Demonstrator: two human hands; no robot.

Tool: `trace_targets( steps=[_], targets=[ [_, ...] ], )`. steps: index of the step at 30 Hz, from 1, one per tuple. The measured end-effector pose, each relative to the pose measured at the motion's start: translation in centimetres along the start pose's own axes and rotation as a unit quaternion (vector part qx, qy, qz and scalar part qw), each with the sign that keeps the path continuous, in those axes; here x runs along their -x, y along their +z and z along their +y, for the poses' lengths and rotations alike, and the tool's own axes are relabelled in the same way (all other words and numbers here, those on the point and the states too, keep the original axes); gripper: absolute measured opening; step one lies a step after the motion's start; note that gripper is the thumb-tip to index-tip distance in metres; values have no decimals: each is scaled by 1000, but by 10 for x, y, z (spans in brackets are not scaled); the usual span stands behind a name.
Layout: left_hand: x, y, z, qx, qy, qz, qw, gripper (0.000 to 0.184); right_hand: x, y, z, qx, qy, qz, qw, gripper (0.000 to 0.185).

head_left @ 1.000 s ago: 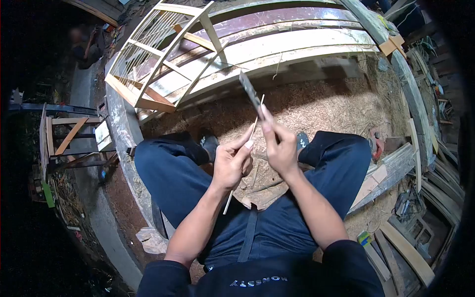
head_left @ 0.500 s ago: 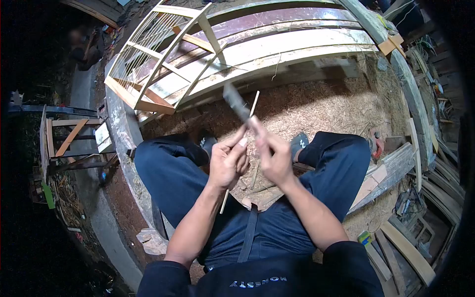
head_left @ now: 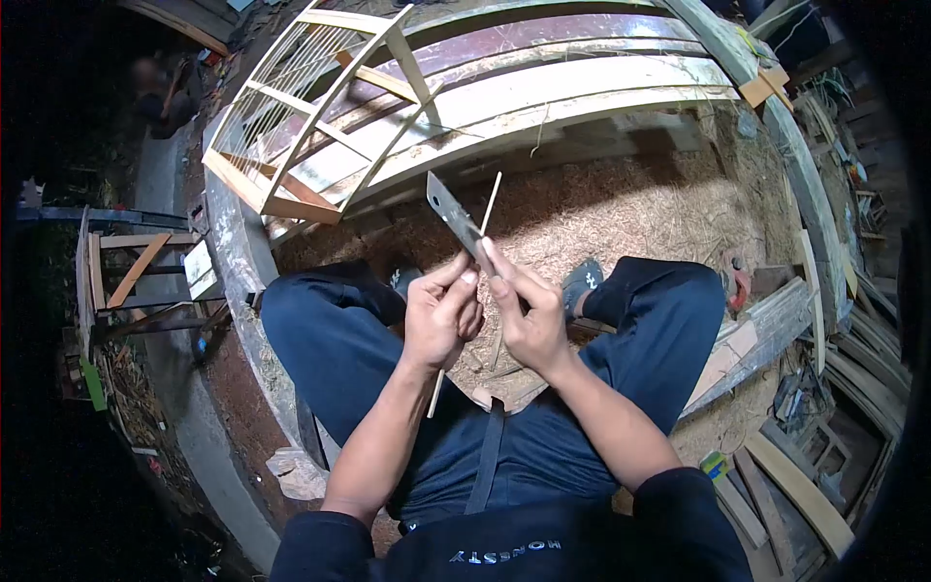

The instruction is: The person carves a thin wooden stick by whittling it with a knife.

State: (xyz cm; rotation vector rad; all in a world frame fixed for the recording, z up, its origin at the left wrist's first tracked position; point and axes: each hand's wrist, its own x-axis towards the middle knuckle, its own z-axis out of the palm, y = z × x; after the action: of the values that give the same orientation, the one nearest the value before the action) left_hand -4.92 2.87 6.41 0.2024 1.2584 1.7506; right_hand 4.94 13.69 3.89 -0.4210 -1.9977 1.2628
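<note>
In the head view my left hand (head_left: pixel 439 315) is closed around a thin pale wooden stick (head_left: pixel 492 202), whose lower end sticks out below the hand. My right hand (head_left: pixel 529 315) grips a flat metal blade (head_left: pixel 452 212) with a hole near its far end. The blade points up and to the left, crossing the stick close to my fingers. Both hands are near each other above my lap. How the blade's near end sits in my right palm is hidden by my fingers.
A curved wooden frame with thin slats (head_left: pixel 315 116) rests on a plank bench (head_left: pixel 582 82) ahead. Shavings (head_left: pixel 621 223) cover the ground between my feet. A red-handled tool (head_left: pixel 739 283) lies at right, near loose boards (head_left: pixel 800 495). Another person (head_left: pixel 170 102) sits far left.
My right hand and the blade have shifted slightly down and left; the blade was blurred and is now sharp. The stick has tilted a little.
</note>
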Motion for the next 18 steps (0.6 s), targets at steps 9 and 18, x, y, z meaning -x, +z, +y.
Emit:
trace_targets(
  steps=[9, 18],
  targets=[
    [1, 2, 3, -36, -28, 24, 999, 42, -5, -3, 6, -17, 63, -22, 998, 40],
    [4, 2, -10, -72, -26, -28, 997, 41, -44, -45, 36, -361, 290, 42, 885, 49]
  ],
)
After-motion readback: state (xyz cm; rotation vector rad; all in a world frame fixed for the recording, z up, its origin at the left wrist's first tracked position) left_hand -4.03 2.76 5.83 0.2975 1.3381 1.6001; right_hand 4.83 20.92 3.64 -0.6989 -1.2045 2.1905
